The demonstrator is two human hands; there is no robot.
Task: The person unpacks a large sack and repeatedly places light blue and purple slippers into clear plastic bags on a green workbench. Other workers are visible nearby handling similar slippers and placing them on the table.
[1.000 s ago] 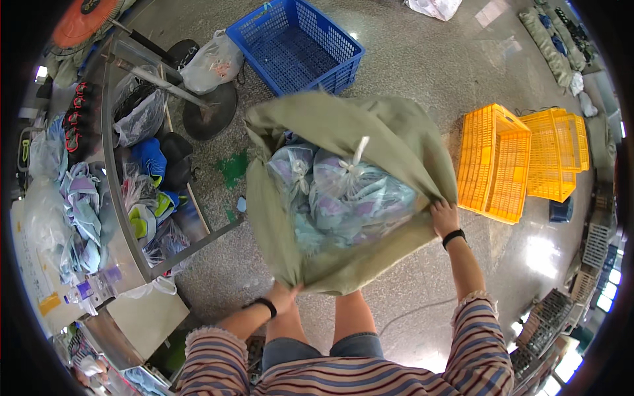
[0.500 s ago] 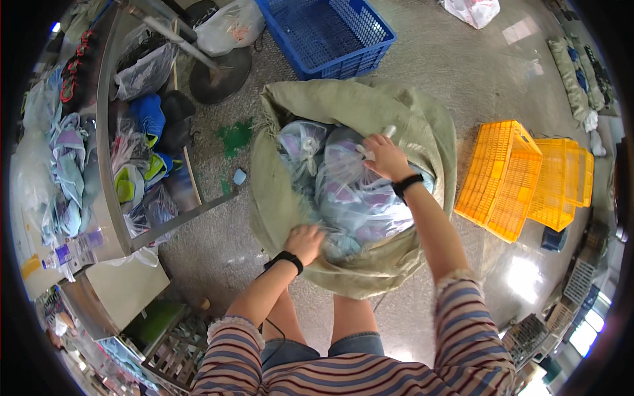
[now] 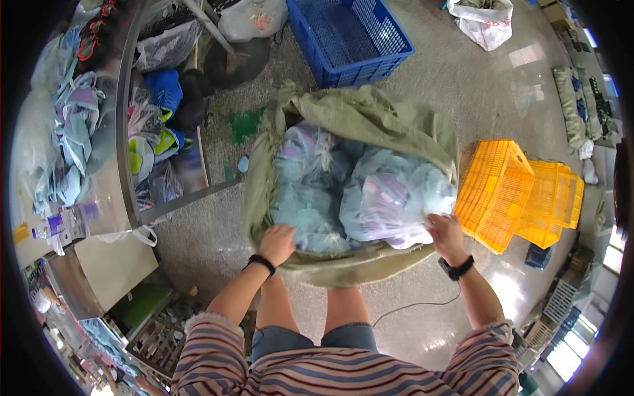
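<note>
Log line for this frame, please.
left hand: on sack rim | right hand: gripping clear bag | yellow crates beside

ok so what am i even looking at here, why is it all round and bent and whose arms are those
The picture comes from a wide fisheye camera worn on a person's head, looking down, so straight edges bend toward the rim. There is no machine: the arms in striped sleeves coming in from the bottom are the wearer's own. An olive sack stands open on the grey floor, stuffed with clear plastic bags of pale fabric. The left hand rests at the sack's near rim on the bags; the right hand grips one bag with its fingers. Around it are a blue crate, yellow crates and a metal table at the left, heaped with more bagged goods.
</note>
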